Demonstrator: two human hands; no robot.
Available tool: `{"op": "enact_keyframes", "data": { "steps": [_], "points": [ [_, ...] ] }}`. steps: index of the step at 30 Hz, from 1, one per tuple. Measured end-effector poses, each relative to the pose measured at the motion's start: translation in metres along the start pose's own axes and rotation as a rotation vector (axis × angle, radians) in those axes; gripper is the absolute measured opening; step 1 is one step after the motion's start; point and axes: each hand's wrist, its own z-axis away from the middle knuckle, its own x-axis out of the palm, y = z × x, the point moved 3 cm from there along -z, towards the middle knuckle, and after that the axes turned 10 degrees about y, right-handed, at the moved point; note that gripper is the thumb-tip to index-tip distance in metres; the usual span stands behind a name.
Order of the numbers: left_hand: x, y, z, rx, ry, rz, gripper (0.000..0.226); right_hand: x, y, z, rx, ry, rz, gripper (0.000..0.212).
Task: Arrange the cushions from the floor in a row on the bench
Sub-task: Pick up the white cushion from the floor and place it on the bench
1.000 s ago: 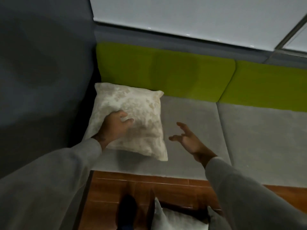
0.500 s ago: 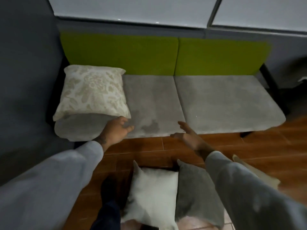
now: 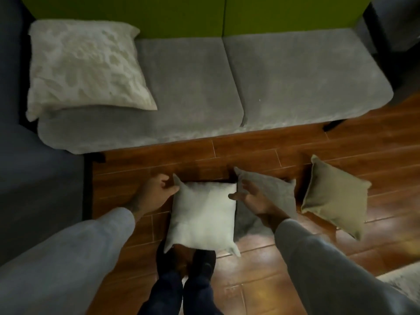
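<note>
A cream patterned cushion (image 3: pixel 86 67) lies at the left end of the grey bench (image 3: pixel 295 83). On the wooden floor lie three more: a plain white cushion (image 3: pixel 202 219), a grey cushion (image 3: pixel 275 192) partly under it to the right, and a tan cushion (image 3: pixel 336 196) further right. My left hand (image 3: pixel 156 192) touches the white cushion's top left corner, fingers curled at its edge. Beside the top right corner my right hand (image 3: pixel 252 196) is spread, over the grey cushion. Whether either hand grips is unclear.
Green back pads (image 3: pixel 159 17) run behind the bench seat. A dark grey wall or furniture side (image 3: pixel 34 189) stands at the left. My feet in dark shoes (image 3: pixel 188 267) are just below the white cushion. A pale rug corner (image 3: pixel 404 283) shows at bottom right.
My view has tilted down from the bench to the floor. Both hands left the cream cushion area and dropped to the white cushion's upper corners.
</note>
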Motion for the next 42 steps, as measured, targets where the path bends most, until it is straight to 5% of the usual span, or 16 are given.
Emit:
{"op": "enact_keyframes", "data": {
  "steps": [11, 20, 24, 26, 38, 42],
  "points": [
    [0.169, -0.147, -0.116, -0.287, -0.190, -0.006, 0.084, 0.094, 0.190, -0.142, 0.333, -0.004, 0.054, 0.080],
    [0.284, -0.260, -0.193, -0.401, -0.189, 0.066, 0.106, 0.146, 0.317, -0.275, 0.357, 0.107, -0.006, 0.069],
    [0.318, -0.278, -0.206, -0.498, -0.213, 0.311, 0.114, 0.149, 0.354, -0.302, 0.449, 0.052, -0.122, 0.121],
    [0.330, -0.284, -0.207, -0.566, -0.239, 0.423, 0.111, 0.154, 0.369, -0.306, 0.481, 0.011, -0.193, 0.125],
    [0.253, -0.191, -0.190, -0.439, -0.396, 0.508, 0.075, 0.116, 0.276, -0.268, 0.264, -0.002, -0.430, 0.049],
    [0.197, -0.132, -0.177, -0.385, -0.419, 0.483, 0.076, 0.075, 0.219, -0.234, 0.229, 0.001, -0.448, 0.046]
  ]
}}
